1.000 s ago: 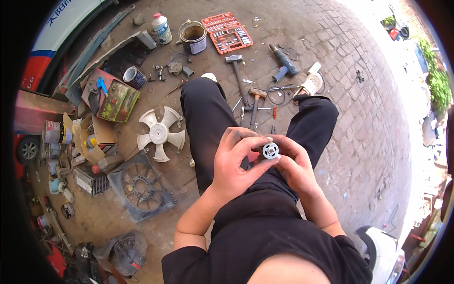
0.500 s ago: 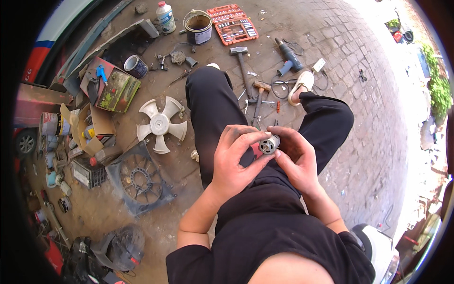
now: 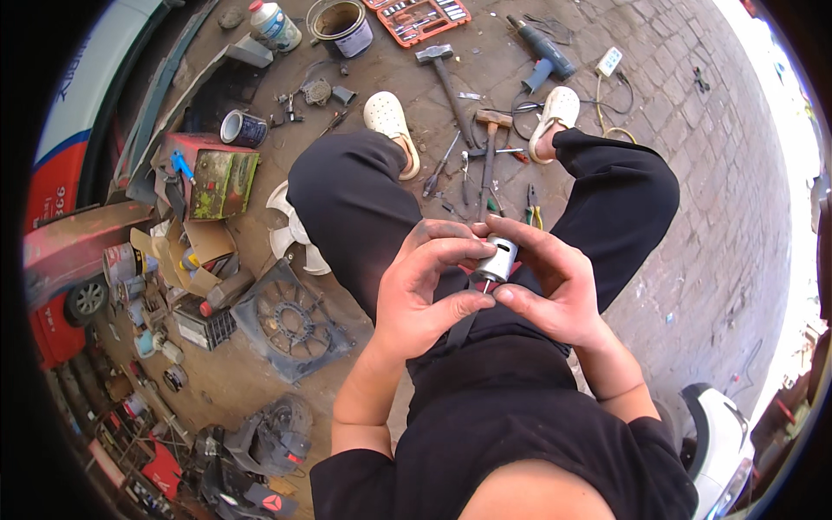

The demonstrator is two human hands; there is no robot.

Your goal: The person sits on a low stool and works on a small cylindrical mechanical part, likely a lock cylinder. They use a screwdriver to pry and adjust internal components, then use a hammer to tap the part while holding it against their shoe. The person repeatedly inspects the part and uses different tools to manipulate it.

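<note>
Above my lap I hold a small silver electric motor (image 3: 497,259) between both hands. It is a short metal can with a dark slot in its side, and a thin shaft points down toward me. My left hand (image 3: 426,290) grips it from the left, fingers along its upper side, thumb tip near the shaft. From the right, my right hand (image 3: 555,286) closes on it with fingers curled over the far end and the thumb close to the shaft. Dark grime marks the fingers. Between my feet lie a wooden-handled hammer (image 3: 491,160), a screwdriver (image 3: 442,165) and pliers (image 3: 533,208).
A sledgehammer (image 3: 446,87), a heat gun (image 3: 543,56), a power strip (image 3: 609,61) and an orange socket set (image 3: 422,19) lie ahead. To the left are a white fan blade (image 3: 290,234), a black fan shroud (image 3: 289,321), a cardboard box (image 3: 208,247) and cans.
The motor has tilted, so its side and shaft show instead of its slotted end face. My thumbs have moved down beside the shaft. My view has shifted, and both shoes now show fully.
</note>
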